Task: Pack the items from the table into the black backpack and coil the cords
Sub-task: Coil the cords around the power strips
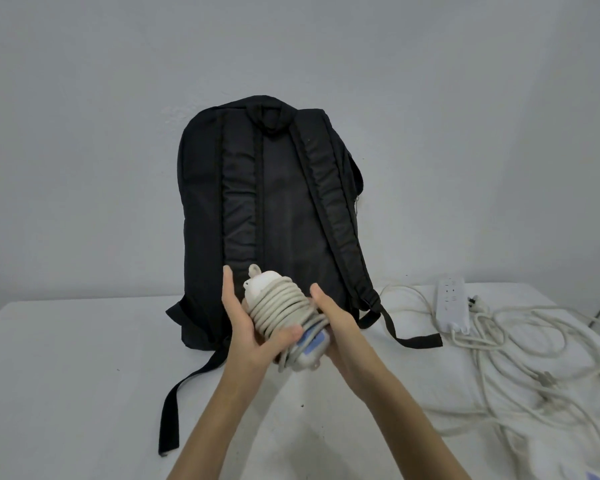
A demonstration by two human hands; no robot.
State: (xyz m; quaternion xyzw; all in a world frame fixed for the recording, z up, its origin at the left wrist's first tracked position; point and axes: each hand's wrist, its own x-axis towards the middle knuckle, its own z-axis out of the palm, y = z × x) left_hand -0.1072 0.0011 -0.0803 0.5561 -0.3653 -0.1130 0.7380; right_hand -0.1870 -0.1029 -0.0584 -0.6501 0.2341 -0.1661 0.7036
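- Both hands cradle the charger [280, 311], cord wound tight around it: left hand [248, 325] fingers curled underneath, right hand [329, 315] gripping the far side.
- Its long axis points up toward the backpack [271, 216], standing just behind (straps facing us).
- Power strip [452, 303] cord lies loose on the counter [66, 375], nearer the right hand.

Left hand [253, 327] and right hand [336, 327] (fingers curled) share one grip.

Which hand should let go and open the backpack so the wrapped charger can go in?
Probably the right hand. The left hand cups the charger from below with its thumb over the coils, so it can likely carry it alone. The backpack shows a zipper only along its right edge, nearer the right hand.
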